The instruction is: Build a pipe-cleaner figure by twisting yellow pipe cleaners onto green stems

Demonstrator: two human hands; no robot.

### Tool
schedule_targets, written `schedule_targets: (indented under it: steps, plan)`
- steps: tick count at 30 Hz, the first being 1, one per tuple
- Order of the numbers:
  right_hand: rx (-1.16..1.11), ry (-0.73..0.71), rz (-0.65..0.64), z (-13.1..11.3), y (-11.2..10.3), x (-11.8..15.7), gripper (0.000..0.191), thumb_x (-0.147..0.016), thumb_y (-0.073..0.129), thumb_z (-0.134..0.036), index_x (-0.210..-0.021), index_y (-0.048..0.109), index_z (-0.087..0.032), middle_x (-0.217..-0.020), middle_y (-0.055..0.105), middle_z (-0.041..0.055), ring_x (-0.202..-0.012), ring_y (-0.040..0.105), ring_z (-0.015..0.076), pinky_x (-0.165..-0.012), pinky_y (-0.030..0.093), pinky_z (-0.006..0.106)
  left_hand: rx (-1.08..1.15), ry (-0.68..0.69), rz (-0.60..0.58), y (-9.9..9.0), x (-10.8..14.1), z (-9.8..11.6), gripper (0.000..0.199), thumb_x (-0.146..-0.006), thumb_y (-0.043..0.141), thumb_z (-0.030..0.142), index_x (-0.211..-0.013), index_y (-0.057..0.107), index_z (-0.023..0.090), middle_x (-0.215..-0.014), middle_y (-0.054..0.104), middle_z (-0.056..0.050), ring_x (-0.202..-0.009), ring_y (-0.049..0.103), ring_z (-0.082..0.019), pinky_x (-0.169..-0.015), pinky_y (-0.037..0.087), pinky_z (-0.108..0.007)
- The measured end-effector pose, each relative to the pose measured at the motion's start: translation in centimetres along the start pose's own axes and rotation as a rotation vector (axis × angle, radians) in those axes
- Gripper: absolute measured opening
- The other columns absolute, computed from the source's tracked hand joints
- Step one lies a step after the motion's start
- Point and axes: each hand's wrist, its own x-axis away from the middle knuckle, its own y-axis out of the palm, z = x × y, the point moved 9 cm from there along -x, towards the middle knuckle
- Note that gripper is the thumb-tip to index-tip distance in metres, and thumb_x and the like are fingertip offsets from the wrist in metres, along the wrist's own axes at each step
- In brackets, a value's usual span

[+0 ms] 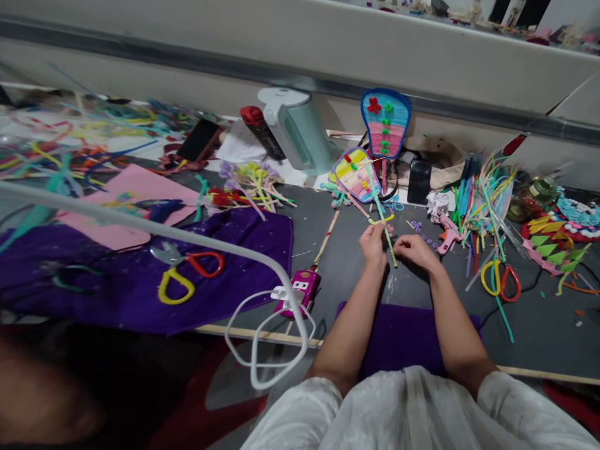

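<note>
My left hand (374, 244) is closed in a pinch on the green pipe-cleaner stem of a small fan-shaped pipe-cleaner craft (359, 175). Its head has yellow and pink stripes, a purple rim and small coloured bits. A yellow pipe cleaner (382, 220) crosses the stem just above my fingers. Close by on the right, my right hand (415, 251) has its fingers curled and pinched beside the stem's lower end; whatever they hold is too small to make out. Behind stands a larger blue-rimmed fan-shaped craft (387, 122) with blue and pink stripes, a red flower and green ones.
A pink glue gun (450, 234), scissors (500, 280) and a pipe-cleaner bundle (487, 194) lie right. Leftward are a magenta power strip (300, 290), white cable (257, 337), more scissors (175, 284) and purple cloth (117, 294). A kettle (300, 131) stands behind. Another person (42, 387) is lower left.
</note>
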Motion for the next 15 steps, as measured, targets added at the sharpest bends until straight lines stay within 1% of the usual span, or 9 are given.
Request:
schedule_targets:
  steps: [2,5,7,8,10,13,15]
  plan:
    - [-0.054,-0.014,0.096,-0.1,-0.8,-0.1,0.013,-0.073,0.059,-0.030,-0.073,0.065,-0.018,-0.055,0.055,-0.0052,-0.046,0.046,0.0078,-0.043,0.034,0.018,0.006,0.002,-0.021,0.3,0.3,0.0,0.030,-0.059,0.080,0.034,-0.074,0.064,0.014,-0.063,0.065,0.000,-0.056,0.062,-0.011,-0.056,0.047,-0.021]
    - [-0.186,-0.025,0.323,0.0,-2.7,-0.1,0.024,-0.074,0.061,-0.040,-0.084,0.066,-0.018,-0.062,0.059,-0.0034,-0.048,0.049,0.0093,-0.040,0.037,0.020,-0.002,-0.002,-0.075,1.0,1.2,-0.4,0.026,-0.061,0.079,0.033,-0.073,0.065,0.014,-0.063,0.065,0.000,-0.055,0.061,-0.009,-0.058,0.048,-0.021]
    - [-0.265,-0.027,0.443,0.2,-3.6,0.1,0.029,-0.073,0.063,-0.043,-0.087,0.065,-0.018,-0.066,0.060,-0.0022,-0.050,0.051,0.0098,-0.039,0.038,0.020,-0.021,-0.025,-0.108,1.6,1.9,-0.9,0.025,-0.061,0.079,0.032,-0.073,0.066,0.014,-0.063,0.066,-0.001,-0.054,0.060,-0.009,-0.056,0.047,-0.020]
    - [-0.294,-0.029,0.481,0.2,-3.9,0.2,0.031,-0.072,0.065,-0.044,-0.088,0.065,-0.018,-0.067,0.060,-0.0020,-0.051,0.051,0.0096,-0.039,0.038,0.019,-0.029,-0.041,-0.124,1.9,2.2,-1.3,0.025,-0.061,0.079,0.032,-0.072,0.066,0.013,-0.063,0.066,-0.001,-0.053,0.060,-0.009,-0.055,0.046,-0.020]
    - [-0.333,-0.039,0.517,0.1,-4.2,0.3,0.032,-0.070,0.066,-0.044,-0.089,0.064,-0.018,-0.068,0.061,-0.0019,-0.053,0.052,0.0093,-0.040,0.038,0.019,-0.039,-0.053,-0.145,2.3,2.7,-1.7,0.025,-0.060,0.079,0.032,-0.072,0.067,0.013,-0.062,0.066,-0.001,-0.051,0.058,-0.009,-0.054,0.046,-0.021]
    - [-0.357,-0.058,0.502,-0.2,-4.1,0.3,0.031,-0.071,0.067,-0.042,-0.090,0.062,-0.018,-0.070,0.062,-0.0013,-0.058,0.056,0.0105,-0.042,0.040,0.018,-0.033,-0.051,-0.159,2.6,3.0,-1.9,0.025,-0.060,0.079,0.032,-0.072,0.067,0.013,-0.061,0.065,0.000,-0.050,0.057,-0.009,-0.053,0.045,-0.021]
    - [-0.333,-0.074,0.504,-0.6,-4.2,0.4,0.030,-0.072,0.067,-0.040,-0.092,0.061,-0.018,-0.073,0.063,-0.0004,-0.062,0.058,0.0118,-0.045,0.042,0.019,-0.019,-0.058,-0.175,2.7,3.0,-2.0,0.024,-0.061,0.079,0.031,-0.073,0.067,0.013,-0.060,0.065,0.000,-0.050,0.057,-0.009,-0.053,0.045,-0.021]
